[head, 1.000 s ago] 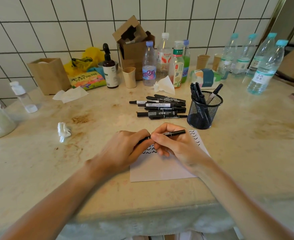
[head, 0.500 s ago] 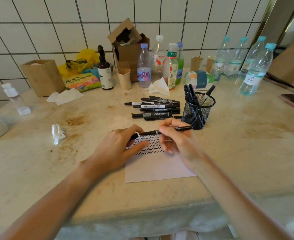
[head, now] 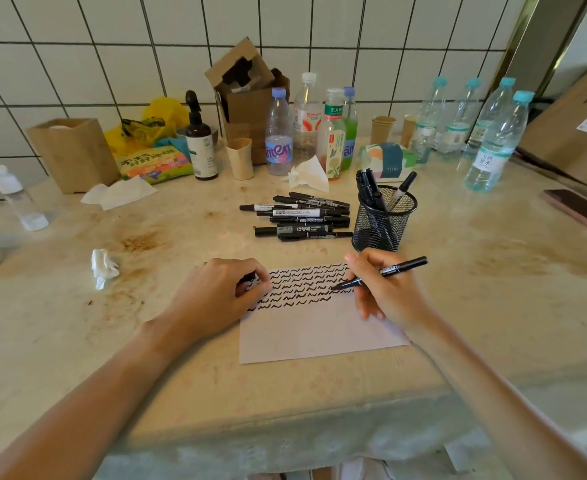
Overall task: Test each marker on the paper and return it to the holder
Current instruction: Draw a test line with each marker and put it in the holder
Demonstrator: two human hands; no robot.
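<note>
Right hand (head: 385, 292): we see it grip the uncapped marker (head: 384, 273), tip on the paper (head: 316, 327).
Left hand (head: 216, 296): fingers curled around a small black cap (head: 249, 277), we think.
Holder (head: 384, 220): just behind.

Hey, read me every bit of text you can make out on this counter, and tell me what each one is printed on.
"TISSUE": tissue pack.
"记号笔 PERMANENT marker": thick marker in the pile.
"东方树叶": green-labelled tea bottle.
"13": cardboard box at right, cut off.
"amen"-like letters: purple-labelled bottle, partly turned away.
Snack bag, pump bottle, held marker, water labels: too blurred.
</note>
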